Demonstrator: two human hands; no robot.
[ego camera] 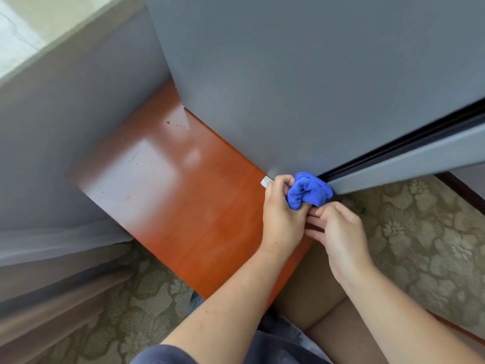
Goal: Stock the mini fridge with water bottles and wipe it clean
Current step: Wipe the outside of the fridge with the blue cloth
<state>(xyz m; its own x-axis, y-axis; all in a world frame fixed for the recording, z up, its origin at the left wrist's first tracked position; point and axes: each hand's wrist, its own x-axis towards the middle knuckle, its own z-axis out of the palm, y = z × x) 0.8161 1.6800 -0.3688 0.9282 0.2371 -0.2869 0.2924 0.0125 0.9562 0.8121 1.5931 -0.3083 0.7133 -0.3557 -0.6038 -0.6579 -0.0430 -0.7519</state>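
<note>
A furnished room, likely a hotel room, is suggested by floral patterned carpet point(420, 232), sheer curtain point(52, 258) and a mini fridge point(301, 88) set on a polished wooden bench point(170, 193).

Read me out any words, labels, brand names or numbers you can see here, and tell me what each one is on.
No readable text in this view.
The grey mini fridge side shows no brand or label.
The blue cloth has no tag visible.
The small white piece at the fridge's bottom corner is too small to tell any print.
</note>
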